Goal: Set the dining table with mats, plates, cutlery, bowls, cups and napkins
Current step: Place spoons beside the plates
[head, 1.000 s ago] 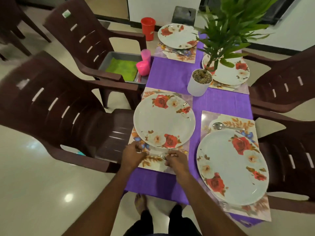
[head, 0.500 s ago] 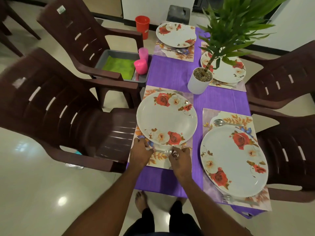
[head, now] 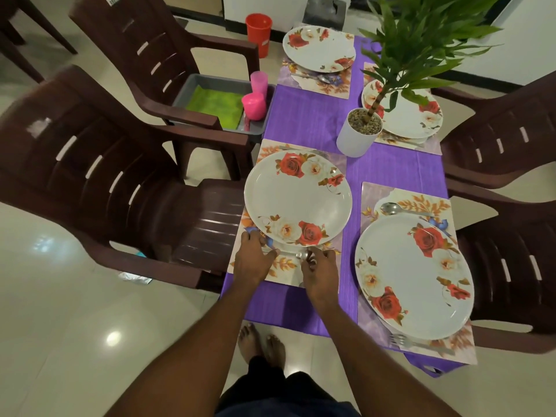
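Observation:
Four white plates with red roses lie on floral mats on the purple table. At the near-left mat, just below its plate, a steel spoon lies crosswise. My right hand pinches its bowl end and my left hand holds its handle end; my fingers hide most of the handle. A fork lies above this plate. The near-right plate has a spoon above it and a fork below it.
A grey tray on the far-left chair holds green napkins and two pink cups. A red cup stands beyond it. A potted plant stands mid-table. Brown chairs flank both sides of the table.
Both hands have slid the spoon a little up the mat, closer to the plate's rim. My head has moved in nearer to the table.

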Available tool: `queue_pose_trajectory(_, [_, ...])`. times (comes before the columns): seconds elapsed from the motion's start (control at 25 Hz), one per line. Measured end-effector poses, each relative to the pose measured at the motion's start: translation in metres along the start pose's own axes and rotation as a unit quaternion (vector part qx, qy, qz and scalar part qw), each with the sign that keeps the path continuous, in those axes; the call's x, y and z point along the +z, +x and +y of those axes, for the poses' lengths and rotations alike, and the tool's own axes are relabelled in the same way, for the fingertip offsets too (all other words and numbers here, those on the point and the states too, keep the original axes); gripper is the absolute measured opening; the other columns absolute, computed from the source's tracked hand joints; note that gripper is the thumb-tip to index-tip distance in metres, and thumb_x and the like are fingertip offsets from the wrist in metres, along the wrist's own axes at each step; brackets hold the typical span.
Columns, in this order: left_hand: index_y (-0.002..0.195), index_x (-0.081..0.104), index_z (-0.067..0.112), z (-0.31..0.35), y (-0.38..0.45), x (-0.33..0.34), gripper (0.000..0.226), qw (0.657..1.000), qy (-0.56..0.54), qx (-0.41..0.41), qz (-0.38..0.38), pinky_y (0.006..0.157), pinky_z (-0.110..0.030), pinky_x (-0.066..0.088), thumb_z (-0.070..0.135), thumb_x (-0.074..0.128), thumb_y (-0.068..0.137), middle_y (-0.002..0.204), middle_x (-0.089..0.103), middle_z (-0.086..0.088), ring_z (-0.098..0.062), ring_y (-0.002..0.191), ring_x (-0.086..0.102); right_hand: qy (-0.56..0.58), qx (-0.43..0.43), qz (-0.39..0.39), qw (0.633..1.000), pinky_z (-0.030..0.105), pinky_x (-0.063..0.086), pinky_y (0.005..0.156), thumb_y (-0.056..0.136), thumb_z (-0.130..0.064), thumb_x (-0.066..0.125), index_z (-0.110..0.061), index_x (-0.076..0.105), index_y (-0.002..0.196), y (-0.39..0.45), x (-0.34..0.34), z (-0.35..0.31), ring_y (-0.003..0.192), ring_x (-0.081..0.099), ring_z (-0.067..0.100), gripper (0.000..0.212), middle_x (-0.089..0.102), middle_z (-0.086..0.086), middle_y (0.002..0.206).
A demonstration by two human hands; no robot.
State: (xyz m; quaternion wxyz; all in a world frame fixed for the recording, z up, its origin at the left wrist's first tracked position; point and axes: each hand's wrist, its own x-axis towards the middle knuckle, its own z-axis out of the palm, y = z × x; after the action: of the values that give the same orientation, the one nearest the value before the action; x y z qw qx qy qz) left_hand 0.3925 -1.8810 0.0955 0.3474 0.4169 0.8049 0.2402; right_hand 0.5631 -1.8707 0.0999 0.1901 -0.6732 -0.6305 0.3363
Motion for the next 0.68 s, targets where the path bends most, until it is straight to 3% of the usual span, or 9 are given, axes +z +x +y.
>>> queue_pose_trajectory(0.08, [0.13, 0.051, 0.016, 0.0, -0.005, -0.004, 0.052, 0.999, -0.031, 0.002, -0.009, 0.091, -0.034, 0.05, 0.039, 0.073, 0.089, 0.131, 0.052, -0.003, -0.022, 0.115, 0.06, 0.004, -0.01, 0.022, 1.0, 0.013, 0.044, 0.076, 0.1, -0.029, 0.06, -0.015, 0.061, 0.131, -0.002, -0.004, -0.001, 0.106, 0.062, 0.019, 0.034, 0.054, 0.006, 0.128])
queue_pose_trajectory(0.16, [0.131, 0.051, 0.021, -0.006, -0.011, -0.01, 0.049, 0.997, -0.071, 0.005, 0.006, 0.096, -0.039, 0.054, 0.049, 0.064, 0.092, 0.13, 0.055, 0.0, -0.02, 0.117, 0.061, -0.028, -0.028, 0.057, 0.998, 0.021, 0.05, 0.079, 0.101, -0.034, 0.056, -0.016, 0.057, 0.134, -0.004, -0.005, -0.012, 0.113, 0.06, 0.02, 0.038, 0.056, 0.005, 0.13])
queue_pose_trajectory(0.28, [0.125, 0.056, 0.025, -0.022, -0.028, -0.034, 0.034, 0.989, 0.058, 0.027, 0.131, 0.098, -0.041, 0.05, 0.049, 0.05, 0.102, 0.126, 0.061, 0.002, -0.02, 0.117, 0.057, -0.1, -0.142, 0.084, 0.981, 0.041, 0.055, 0.097, 0.102, -0.043, 0.046, -0.017, 0.058, 0.135, -0.001, 0.005, -0.049, 0.124, 0.053, 0.024, 0.043, 0.06, 0.004, 0.134])
queue_pose_trajectory(0.36, [0.137, 0.054, 0.024, -0.036, -0.045, -0.064, 0.042, 0.968, 0.137, 0.052, 0.204, 0.116, -0.045, 0.035, 0.048, 0.041, 0.105, 0.142, 0.056, -0.001, -0.023, 0.137, 0.043, -0.153, -0.234, 0.044, 0.959, 0.045, 0.042, 0.113, 0.103, -0.048, 0.038, -0.019, 0.055, 0.14, 0.0, 0.021, -0.086, 0.133, 0.048, 0.026, 0.051, 0.058, 0.004, 0.141])
queue_pose_trajectory(0.44, [0.152, 0.041, 0.024, -0.057, -0.058, -0.099, 0.054, 0.955, 0.167, 0.062, 0.239, 0.125, -0.048, 0.014, 0.051, 0.029, 0.107, 0.158, 0.04, 0.0, -0.021, 0.153, 0.021, -0.18, -0.298, -0.035, 0.937, 0.045, 0.018, 0.125, 0.104, -0.054, 0.026, -0.024, 0.038, 0.155, -0.003, 0.041, -0.125, 0.15, 0.027, 0.022, 0.06, 0.038, 0.0, 0.16])
queue_pose_trajectory(0.52, [0.159, 0.03, 0.025, -0.086, -0.064, -0.15, 0.063, 0.943, 0.184, 0.036, 0.274, 0.127, -0.048, 0.005, 0.056, 0.018, 0.106, 0.166, 0.027, 0.0, -0.018, 0.157, 0.005, -0.19, -0.363, -0.081, 0.908, 0.044, 0.002, 0.127, 0.104, -0.058, 0.019, -0.026, 0.022, 0.161, -0.009, 0.067, -0.172, 0.157, 0.005, 0.016, 0.065, 0.017, -0.004, 0.169])
queue_pose_trajectory(0.68, [0.163, 0.017, 0.024, -0.147, -0.068, -0.278, 0.07, 0.914, 0.23, -0.012, 0.335, 0.127, -0.051, 0.003, 0.061, 0.009, 0.104, 0.17, 0.014, 0.0, -0.019, 0.158, -0.004, -0.195, -0.459, -0.119, 0.859, 0.046, 0.001, 0.127, 0.105, -0.059, 0.017, -0.024, 0.014, 0.162, -0.035, 0.129, -0.27, 0.157, -0.003, 0.015, 0.068, 0.01, -0.001, 0.17])
